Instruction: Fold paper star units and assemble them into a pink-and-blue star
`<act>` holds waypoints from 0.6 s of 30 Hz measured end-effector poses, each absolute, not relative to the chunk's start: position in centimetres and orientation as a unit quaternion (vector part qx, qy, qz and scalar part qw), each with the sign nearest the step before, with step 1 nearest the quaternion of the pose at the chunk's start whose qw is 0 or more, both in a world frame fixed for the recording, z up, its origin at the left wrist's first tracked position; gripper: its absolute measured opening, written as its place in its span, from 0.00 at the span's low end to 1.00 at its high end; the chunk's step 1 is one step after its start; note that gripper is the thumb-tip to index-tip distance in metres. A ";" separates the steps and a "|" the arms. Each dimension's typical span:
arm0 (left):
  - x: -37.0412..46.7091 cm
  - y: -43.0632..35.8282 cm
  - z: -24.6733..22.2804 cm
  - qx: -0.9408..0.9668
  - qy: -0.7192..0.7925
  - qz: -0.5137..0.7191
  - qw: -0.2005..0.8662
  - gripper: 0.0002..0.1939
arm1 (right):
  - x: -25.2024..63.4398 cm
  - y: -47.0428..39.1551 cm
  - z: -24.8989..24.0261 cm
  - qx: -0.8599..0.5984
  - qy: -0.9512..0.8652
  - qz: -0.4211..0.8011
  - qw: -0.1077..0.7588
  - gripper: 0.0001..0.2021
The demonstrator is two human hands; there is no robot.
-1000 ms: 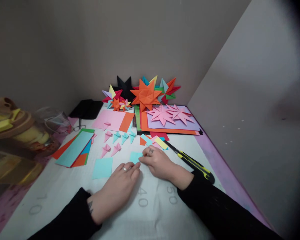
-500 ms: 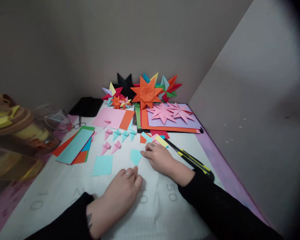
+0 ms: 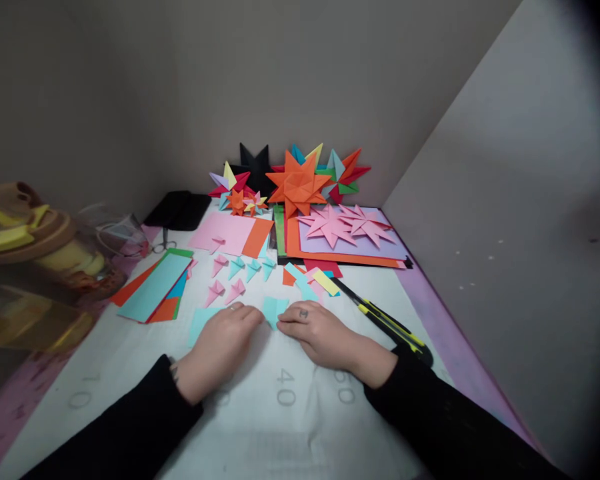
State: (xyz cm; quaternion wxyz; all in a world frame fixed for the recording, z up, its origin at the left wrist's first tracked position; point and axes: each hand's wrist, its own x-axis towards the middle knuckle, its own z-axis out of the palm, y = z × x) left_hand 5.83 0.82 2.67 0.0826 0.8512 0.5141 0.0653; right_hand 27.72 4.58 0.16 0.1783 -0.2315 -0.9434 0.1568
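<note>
One blue paper (image 3: 274, 308) lies roughly midway between the desk's (image 3: 445, 340) side edges. Right hand (image 3: 320, 332): fingers narrow, at its right edge. Left hand (image 3: 225, 343): narrow, just left. Whether either grips: indeterminable. Paper probably light, flexible, crease-prone; grasp by edges. Folded pieces: three blue pieces (image 3: 253, 269), at least four pink pieces (image 3: 235, 291).

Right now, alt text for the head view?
Left hand and right hand at a small turquoise paper on a white mat, cutter to the right. Beyond are small folded pieces, pink and turquoise, then colorful paper stars near the wall.
</note>
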 end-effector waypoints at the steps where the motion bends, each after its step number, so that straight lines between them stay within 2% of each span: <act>1: 5.5 1.1 2.5 0.850 0.515 0.084 0.078 0.13 | 27.8 4.7 0.2 -0.231 -0.944 0.157 0.174 0.20; 10: 5.5 1.6 0.9 0.842 0.513 0.142 0.094 0.14 | 27.9 4.9 -0.3 -0.211 -0.942 0.175 0.192 0.20; 14: 5.5 1.6 1.1 0.866 0.475 0.125 0.090 0.14 | 27.1 5.2 0.1 -0.259 -0.931 0.180 0.185 0.20; 18: 5.8 1.4 1.6 0.882 0.452 0.119 0.062 0.13 | 26.2 5.8 0.4 -0.298 -0.928 0.148 0.168 0.15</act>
